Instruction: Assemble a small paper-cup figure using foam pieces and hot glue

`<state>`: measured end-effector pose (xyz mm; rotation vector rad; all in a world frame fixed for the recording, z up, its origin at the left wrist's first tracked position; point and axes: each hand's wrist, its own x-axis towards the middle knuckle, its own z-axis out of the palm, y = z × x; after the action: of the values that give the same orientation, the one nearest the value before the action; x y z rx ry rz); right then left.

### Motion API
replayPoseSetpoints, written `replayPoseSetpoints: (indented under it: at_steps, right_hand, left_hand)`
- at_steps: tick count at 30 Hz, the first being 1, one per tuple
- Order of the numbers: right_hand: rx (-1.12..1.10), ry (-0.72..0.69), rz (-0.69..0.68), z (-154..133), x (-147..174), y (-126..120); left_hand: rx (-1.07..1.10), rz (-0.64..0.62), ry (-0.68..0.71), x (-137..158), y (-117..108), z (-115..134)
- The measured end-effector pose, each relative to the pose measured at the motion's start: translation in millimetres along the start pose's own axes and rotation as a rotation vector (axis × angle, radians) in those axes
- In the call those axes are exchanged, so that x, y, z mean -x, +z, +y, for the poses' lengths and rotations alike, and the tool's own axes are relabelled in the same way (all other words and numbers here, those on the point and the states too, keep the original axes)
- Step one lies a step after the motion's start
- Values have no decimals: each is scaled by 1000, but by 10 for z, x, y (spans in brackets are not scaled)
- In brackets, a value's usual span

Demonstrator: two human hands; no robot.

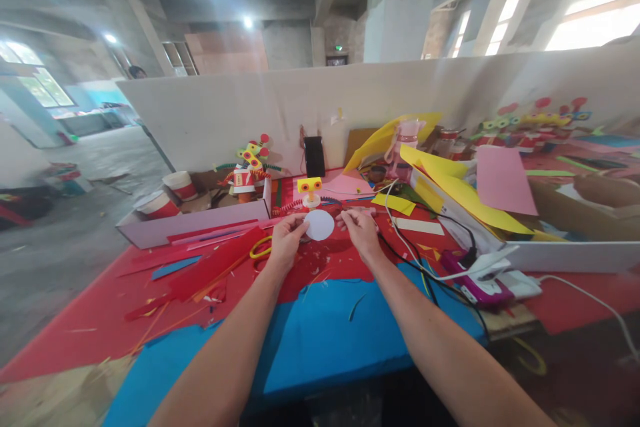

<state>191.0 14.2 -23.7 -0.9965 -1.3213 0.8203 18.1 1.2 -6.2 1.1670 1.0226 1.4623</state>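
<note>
While the left hand (289,240) pinches the white disc (321,225) by its left rim between thumb and fingers, the right hand (361,232) stands just beside the opposite rim, apart from it, its fingertips drawn together (whether on something tiny, I cannot tell). Being round, the disc offers no long axis; it lies rightward of the left fingers, above the worktop (95,327), between the blue sheet (327,340) along the front edge and the yellow-headed figure (310,185) toward the back edge.

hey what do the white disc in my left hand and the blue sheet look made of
White disc: probably matte paper or thin card, being flat and evenly dull.
Blue sheet: perhaps matte paper, from its ragged edge and dull surface.
</note>
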Motion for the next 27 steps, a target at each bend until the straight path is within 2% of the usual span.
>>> replayPoseSetpoints:
  at_steps: [3,9,11,16,19,22,27]
  right_hand:
    - [44,26,29,-10,11,-5]
    - [120,-55,-212,-27,72,84]
    - [120,-12,-233,-38,91,97]
    - [-58,124,-247,-91,124,102]
    - [-126,147,-294,-111,123,105]
    - [-111,146,-255,-87,104,104]
    - [95,2,-169,50,53,90]
  left_hand:
    - [-17,-12,-6,-4,-5,-14]
    - [-76,-80,43,10,26,-18]
    - [-49,-101,44,22,53,-22]
    - [-103,-197,16,37,95,-64]
    - [-103,-185,46,26,85,-73]
    - [-139,-201,69,12,63,-66]
    - [-288,-284,176,-15,38,-110]
